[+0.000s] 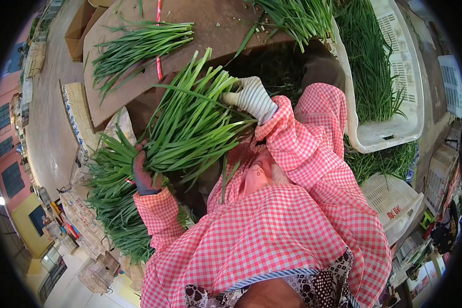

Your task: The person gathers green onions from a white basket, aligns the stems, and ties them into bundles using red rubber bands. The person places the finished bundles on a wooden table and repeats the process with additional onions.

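My left hand (143, 171), in a dark covering, is closed around the leafy part of a loose bunch of garlic chives (194, 127). The bunch fans out above my lap, its pale cut ends towards the upper right. At those ends my right hand (254, 98), in a whitish striped knit glove, has its fingers curled on the stalks; a long single leaf runs across the bunch towards it. A smaller bundle of chives (144, 48) lies on the brown board (111, 29), across a red tie strip (158, 69). Below my left hand rests a large heap of chives (119, 215).
A white plastic crate (402, 133) holding long chives (364, 65) stands at my right. Beneath it are more greens (385, 158) and another white crate (389, 196). More chives (296, 15) lie at the board's far right. A cardboard box (81, 30) stands beyond its left edge.
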{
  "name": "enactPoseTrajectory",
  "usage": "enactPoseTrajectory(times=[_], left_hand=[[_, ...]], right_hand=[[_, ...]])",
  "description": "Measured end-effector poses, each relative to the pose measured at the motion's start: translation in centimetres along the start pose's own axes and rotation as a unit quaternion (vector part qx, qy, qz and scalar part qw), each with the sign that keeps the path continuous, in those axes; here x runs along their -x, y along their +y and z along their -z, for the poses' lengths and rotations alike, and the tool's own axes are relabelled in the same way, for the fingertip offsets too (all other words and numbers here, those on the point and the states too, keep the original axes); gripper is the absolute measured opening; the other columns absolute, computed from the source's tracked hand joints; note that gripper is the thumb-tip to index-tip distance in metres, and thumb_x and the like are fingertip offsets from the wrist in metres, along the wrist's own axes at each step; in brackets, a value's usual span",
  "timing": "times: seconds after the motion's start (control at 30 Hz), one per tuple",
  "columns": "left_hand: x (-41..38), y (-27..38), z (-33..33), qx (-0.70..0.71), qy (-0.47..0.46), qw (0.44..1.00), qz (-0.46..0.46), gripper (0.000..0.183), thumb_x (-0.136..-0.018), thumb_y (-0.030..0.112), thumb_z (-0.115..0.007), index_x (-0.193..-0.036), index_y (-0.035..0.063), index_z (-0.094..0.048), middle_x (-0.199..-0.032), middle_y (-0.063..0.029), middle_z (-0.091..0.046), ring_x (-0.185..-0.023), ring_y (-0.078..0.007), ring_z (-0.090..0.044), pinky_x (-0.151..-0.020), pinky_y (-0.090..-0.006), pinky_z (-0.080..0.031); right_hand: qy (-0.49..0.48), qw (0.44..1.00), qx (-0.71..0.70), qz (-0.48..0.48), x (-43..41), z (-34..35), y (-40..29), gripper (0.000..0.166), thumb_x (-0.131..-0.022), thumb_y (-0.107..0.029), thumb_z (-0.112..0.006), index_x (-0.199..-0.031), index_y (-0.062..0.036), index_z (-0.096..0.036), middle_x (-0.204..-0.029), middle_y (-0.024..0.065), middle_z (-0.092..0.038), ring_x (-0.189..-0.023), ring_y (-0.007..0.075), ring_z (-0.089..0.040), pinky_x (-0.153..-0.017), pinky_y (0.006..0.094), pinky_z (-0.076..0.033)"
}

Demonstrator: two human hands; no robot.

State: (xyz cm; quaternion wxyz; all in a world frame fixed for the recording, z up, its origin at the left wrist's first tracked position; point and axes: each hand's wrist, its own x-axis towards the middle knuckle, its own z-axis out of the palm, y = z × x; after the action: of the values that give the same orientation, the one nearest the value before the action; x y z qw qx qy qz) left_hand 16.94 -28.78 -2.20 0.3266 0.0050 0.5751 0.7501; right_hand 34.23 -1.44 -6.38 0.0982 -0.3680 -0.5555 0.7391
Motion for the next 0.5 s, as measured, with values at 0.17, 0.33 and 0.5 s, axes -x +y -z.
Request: enactPoseTrajectory(times=[0.17,0.33,0.5], left_hand=[[0.3,-1.0,-1.0,0.030,-0.017,0.999,0.026,0.023,-0.080,0.003,-0.054,-0.102,0.0050,-0.051,-0.107,-0.0126,-0.055,-0.103,-0.0240,-0.054,-0.094,-0.0424,-0.046],[0.2,-1.4,-0.2,-0.020,-0.056,0.998,0.012,0.024,-0.083,0.013,-0.056,-0.105,0.0076,-0.051,-0.108,-0.0085,-0.055,-0.102,-0.0236,-0.056,-0.092,-0.0417,-0.046],[-0.2,-2.3,1.0,0.036,-0.024,0.998,0.045,0.025,-0.080,0.010,-0.057,-0.104,0.0066,-0.051,-0.106,-0.0078,-0.055,-0.101,-0.0227,-0.056,-0.091,-0.0406,-0.047]], right_hand=[[0.001,0.998,0.060,0.010,-1.4,1.0,0.9,0.032,-0.068,-0.019,-0.069,-0.094,-0.0006,-0.068,-0.063,0.0050,-0.062,-0.053,0.0095,-0.053,-0.052,0.0278,-0.046],[0.023,0.994,0.086,0.065,-1.7,1.2,0.8,0.027,-0.065,-0.016,-0.065,-0.086,0.0019,-0.066,-0.062,0.0082,-0.061,-0.055,0.0117,-0.054,-0.055,0.0302,-0.047],[0.145,0.986,-0.057,0.064,-2.7,6.5,1.1,0.015,-0.069,-0.013,-0.065,-0.077,-0.0007,-0.067,-0.064,0.0065,-0.065,-0.053,0.0094,-0.058,-0.046,0.0219,-0.045]])
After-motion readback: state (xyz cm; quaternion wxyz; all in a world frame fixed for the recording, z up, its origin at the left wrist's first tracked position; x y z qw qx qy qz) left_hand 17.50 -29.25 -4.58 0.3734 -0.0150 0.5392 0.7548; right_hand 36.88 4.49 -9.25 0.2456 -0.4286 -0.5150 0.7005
